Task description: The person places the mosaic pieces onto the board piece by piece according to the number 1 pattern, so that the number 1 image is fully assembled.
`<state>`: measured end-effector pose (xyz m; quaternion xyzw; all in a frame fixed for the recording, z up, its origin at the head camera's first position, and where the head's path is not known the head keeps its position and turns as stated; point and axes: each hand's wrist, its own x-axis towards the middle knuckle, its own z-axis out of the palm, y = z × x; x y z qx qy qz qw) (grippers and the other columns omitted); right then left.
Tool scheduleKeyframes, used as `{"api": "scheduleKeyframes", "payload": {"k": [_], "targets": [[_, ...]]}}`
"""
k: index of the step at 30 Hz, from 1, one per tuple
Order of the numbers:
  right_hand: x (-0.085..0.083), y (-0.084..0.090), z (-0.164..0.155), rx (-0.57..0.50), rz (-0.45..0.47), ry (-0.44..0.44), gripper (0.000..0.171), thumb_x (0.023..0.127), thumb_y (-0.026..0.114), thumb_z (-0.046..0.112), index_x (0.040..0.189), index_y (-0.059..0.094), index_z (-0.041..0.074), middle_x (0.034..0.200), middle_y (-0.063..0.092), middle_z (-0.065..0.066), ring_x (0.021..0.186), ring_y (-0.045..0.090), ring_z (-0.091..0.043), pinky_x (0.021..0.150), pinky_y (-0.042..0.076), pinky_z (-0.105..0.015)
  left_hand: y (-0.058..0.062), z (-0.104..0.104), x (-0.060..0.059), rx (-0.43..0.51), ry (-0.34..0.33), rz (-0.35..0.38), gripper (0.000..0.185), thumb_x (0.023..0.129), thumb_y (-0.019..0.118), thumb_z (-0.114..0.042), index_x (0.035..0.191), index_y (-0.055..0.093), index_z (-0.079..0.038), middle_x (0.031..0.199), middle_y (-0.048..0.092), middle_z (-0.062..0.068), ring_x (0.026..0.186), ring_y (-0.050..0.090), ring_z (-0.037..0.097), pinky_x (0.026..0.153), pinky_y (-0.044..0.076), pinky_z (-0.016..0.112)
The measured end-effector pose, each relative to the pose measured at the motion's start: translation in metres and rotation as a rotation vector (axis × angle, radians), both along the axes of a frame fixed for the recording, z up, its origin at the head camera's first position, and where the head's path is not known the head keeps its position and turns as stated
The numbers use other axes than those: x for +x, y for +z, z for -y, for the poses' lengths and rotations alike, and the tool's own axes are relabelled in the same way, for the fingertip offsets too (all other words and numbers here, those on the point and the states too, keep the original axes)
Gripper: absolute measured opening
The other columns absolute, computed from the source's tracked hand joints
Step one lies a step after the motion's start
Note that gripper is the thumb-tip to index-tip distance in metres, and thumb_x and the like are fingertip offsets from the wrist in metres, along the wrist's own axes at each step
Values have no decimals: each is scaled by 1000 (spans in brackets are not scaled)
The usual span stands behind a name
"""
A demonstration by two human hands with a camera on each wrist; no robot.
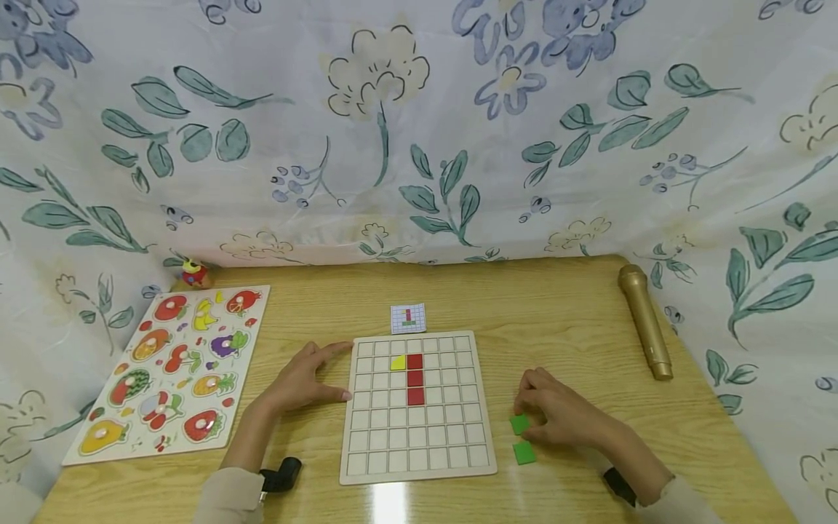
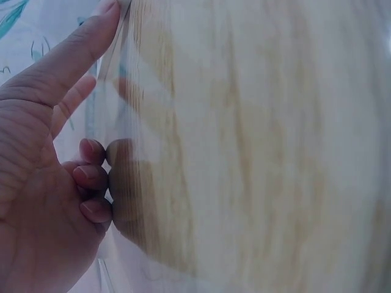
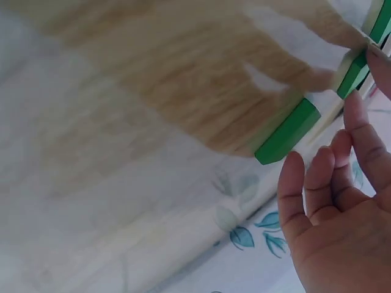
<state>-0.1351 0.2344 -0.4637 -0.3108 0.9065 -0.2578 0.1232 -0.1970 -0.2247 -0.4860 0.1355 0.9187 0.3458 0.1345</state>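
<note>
I'm watching remotely. Board [image 1: 398,439] lies mid-tabletop [image 1: 556,313], roughly square to the far edge. The left hand [image 1: 301,382] has thumb and forefinger spread wide, tips at the board's left edge, forefinger by its far left corner; I read that as steadying it. Left wrist view: other fingers curled, tips down on the tabletop, likely for support.

The right hand [image 1: 559,411] pinches a green tile [image 1: 520,424], thumb on one side, forefinger on the other, off the board's right edge. Edge grip, I'd say, because the piece is thin and flat. A second tile [image 1: 524,453] lies just beside it, toward the board's near right corner; right wrist view shows a third tile [image 3: 379,23], cut by the frame. Probably set there for easy reach.

On the board: three red tiles [image 1: 415,378] in a column, yellow tile [image 1: 398,362] left of the top one. Card [image 1: 408,319] with a coloured pattern sits just past the far edge, presumably for reading at a glance.

Fruit puzzle [image 1: 144,428] by the tabletop's left edge, toy [image 1: 195,274] at the far left corner, mic [image 1: 644,324] near the right edge: apparently parked aside.
</note>
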Motion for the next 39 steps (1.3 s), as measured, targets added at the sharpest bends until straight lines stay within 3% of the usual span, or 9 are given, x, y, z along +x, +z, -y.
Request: {"api": "scheduleKeyframes", "payload": {"k": [10,27,39], "targets": [[1,-2,5,-3,-69,21,21,75,86,18,91,73,12,98,47,10,89,36,-3,76,41,-22,0,1,1,-2,-3,-10,89,70,88,-44,148,48,-28,90,36,9,77,34,21,65,29,35],[-1,5,26,-26,-89,40,18,77,84,20,92,74,14,101,49,10,95,41,-3,82,45,-26,0,1,1,-1,-8,-18,90,70,88,-45,148,48,-27,89,35,8,76,33,20,65,29,34],[-6,5,57,-42,-167,109,20,75,86,21,87,71,14,99,47,8,96,41,-5,81,44,-24,-1,1,0,-3,0,-8,90,69,88,-45,148,48,-27,89,35,8,76,33,20,65,29,34]]}}
